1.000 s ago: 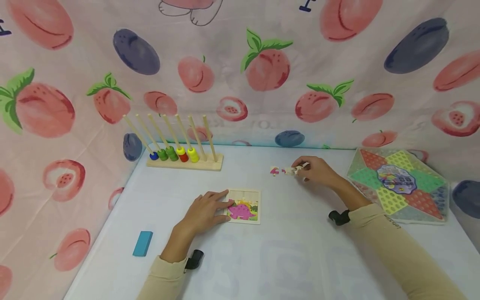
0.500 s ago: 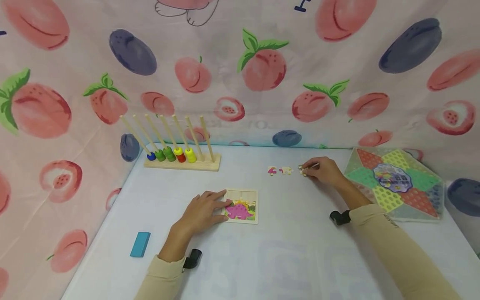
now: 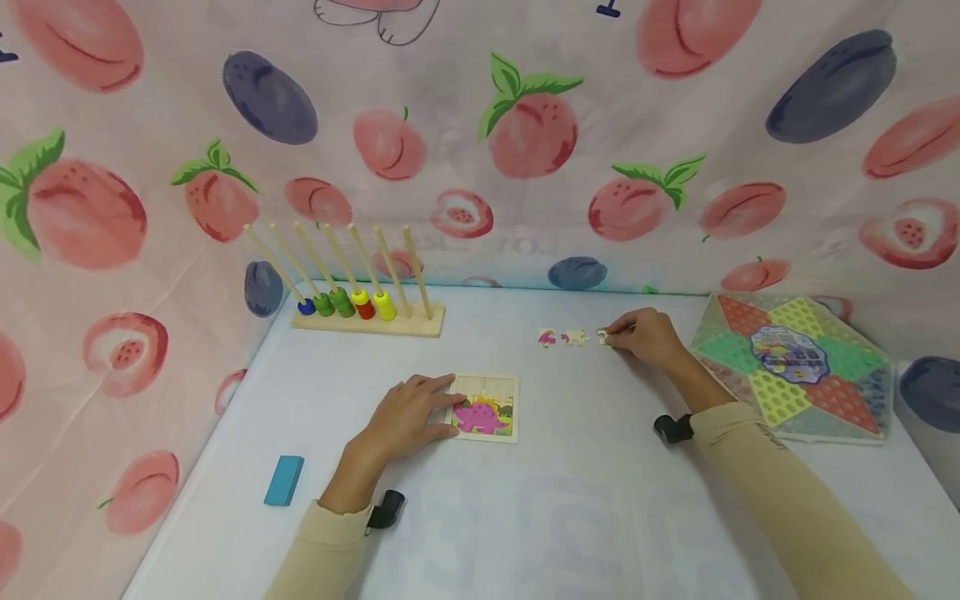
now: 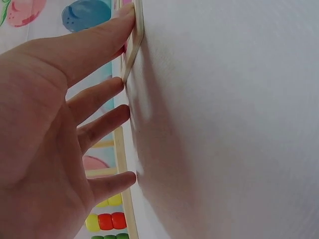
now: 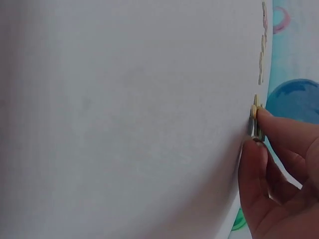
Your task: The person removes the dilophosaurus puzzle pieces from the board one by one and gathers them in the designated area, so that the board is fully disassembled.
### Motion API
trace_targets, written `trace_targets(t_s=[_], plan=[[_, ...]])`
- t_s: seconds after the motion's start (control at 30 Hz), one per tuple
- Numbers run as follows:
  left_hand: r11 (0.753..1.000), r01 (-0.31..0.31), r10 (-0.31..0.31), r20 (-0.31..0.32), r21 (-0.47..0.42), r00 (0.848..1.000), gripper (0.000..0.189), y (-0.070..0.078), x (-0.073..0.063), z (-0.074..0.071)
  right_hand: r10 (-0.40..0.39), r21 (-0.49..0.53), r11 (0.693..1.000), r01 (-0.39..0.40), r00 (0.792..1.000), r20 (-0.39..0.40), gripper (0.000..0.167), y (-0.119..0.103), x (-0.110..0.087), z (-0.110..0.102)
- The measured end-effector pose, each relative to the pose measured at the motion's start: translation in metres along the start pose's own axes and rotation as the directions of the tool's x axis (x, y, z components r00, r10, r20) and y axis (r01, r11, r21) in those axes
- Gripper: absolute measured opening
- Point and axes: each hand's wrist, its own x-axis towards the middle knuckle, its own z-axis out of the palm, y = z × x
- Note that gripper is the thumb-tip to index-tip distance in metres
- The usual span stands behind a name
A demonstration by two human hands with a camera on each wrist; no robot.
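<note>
Lying well L of the puzzle tray (image 3: 487, 384) & a bit nearer us is a blue block (image 3: 283, 481). Farther off than the tray & to its L, we see a counting rack (image 3: 367, 323) w/ 7 wooden pegs & blue, green, yellow & red rings. At the tray's L edge is our L hand (image 3: 408, 421): fingers spread & mostly straight, thumb touching that edge, index tip over the pic, nothing gripped. Tray itself lies flat on the white table (image 3: 570, 517), showing a pink dino, w/ plain wood along its far side. Beyond the tray & to its R we've a pinkish pc (image 3: 547, 337), then just beside it a paler pc (image 3: 575, 337). Farther R of the tray, our R hand (image 3: 648, 337) pinches a small jigsaw pc (image 3: 603, 335) btwn thumb & fingertip; if it's 1 or more, we can't tell. Well R of the tray: a hex board (image 3: 791, 358), star pattern in red, yellow & green.
</note>
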Motion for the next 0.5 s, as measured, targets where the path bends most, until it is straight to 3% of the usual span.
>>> trace_targets(t_s=[0.23,0.5], plan=[[0.998,0.035,-0.034,0.035,-0.043,0.999,0.061,-0.003,0.007,-0.002,-0.034,-0.067,0.997,0.032,0.999,-0.015,0.017,-0.006,-0.002,0.000],[0.996,0.060,-0.054,0.078,-0.071,0.995,0.072,-0.010,0.014,-0.006,-0.064,-0.024,0.998,0.063,0.998,-0.020,0.023,-0.027,-0.003,0.010]])
